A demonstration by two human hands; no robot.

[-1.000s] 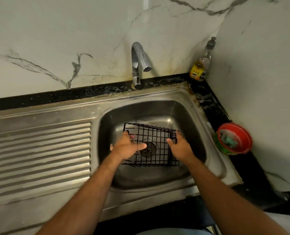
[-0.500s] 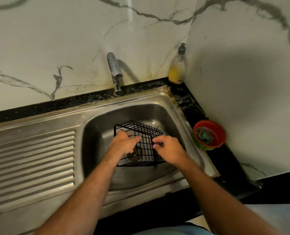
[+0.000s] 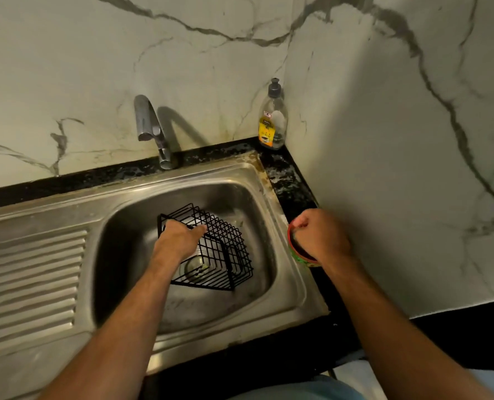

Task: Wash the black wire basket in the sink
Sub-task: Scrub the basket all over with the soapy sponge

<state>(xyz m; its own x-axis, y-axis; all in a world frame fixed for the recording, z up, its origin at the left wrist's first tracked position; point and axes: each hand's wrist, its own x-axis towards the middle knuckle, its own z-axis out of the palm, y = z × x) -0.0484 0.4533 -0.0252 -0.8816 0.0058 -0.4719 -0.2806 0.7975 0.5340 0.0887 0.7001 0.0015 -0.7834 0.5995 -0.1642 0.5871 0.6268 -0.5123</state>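
Marble walls met behind the steel sink [image 3: 286, 272], where the black wire basket [image 3: 211, 249] stood tilted over the drain. Left hand [image 3: 179, 241] gripped its upper rim. Right hand [image 3: 320, 241], fingers curled, reached into the red bowl [image 3: 293, 251]; what it held was hidden. A firm rim grip would probably steady the scrubbing.

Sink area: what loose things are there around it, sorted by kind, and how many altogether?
Black wire basket, in the sink, left hand on it: 1
Soap bottle, in the back corner: 1
Red-rimmed tub, on the counter, right hand over it: 1
Total: 3
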